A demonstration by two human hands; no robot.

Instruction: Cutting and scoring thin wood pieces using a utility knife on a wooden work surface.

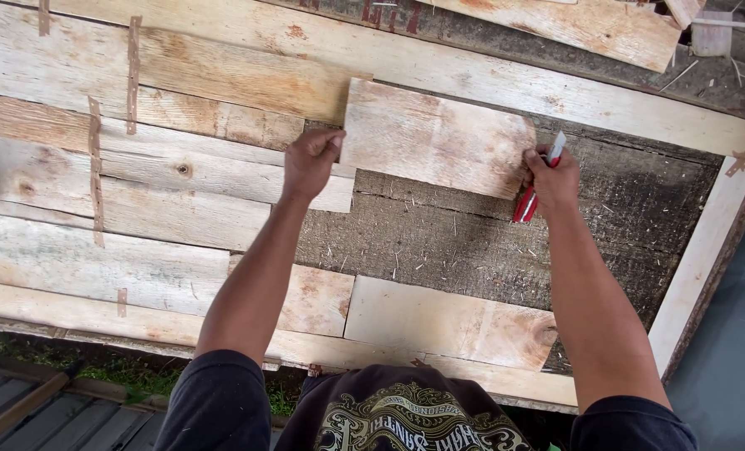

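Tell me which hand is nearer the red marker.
Right. The right hand grips the red marker at the loose board's right edge. The left hand presses on that board's left edge, a full board length away.

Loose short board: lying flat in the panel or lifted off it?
Appears flat. The short board lies against the dark backing, left hand pressing its left end, right hand with red-white marker at its right end.

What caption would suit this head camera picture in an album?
Left hand steadies a short wooden board on a dark panel while the right hand holds a red-and-white marker at its edge.
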